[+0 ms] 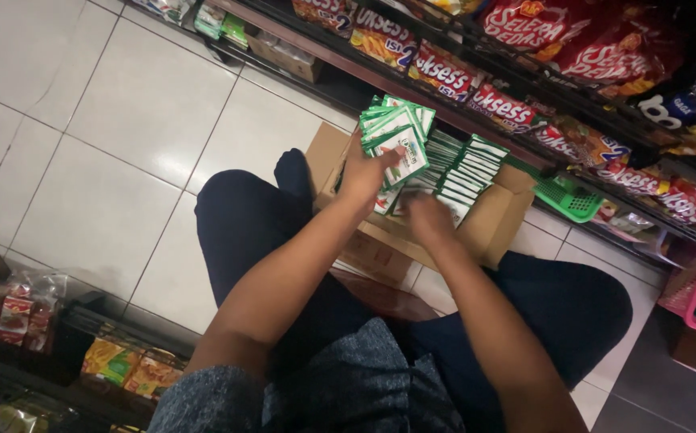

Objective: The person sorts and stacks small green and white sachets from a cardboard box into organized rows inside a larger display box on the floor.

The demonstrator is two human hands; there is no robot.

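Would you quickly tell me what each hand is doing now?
Left hand: closed on a fan of sachets.
Right hand: blurred, in the box; grip unclear.

green-white sachets, red snack bags

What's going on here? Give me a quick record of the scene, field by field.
Setting: shop aisle with white floor tiles
Left hand: holds a fanned stack of green-and-white sachets
Right hand: reaching into the cardboard box, blurred
Box contents: rows of the same sachets
Nearby: snack packets on a low shelf, green basket
Posture: person crouched, knees in dark trousers
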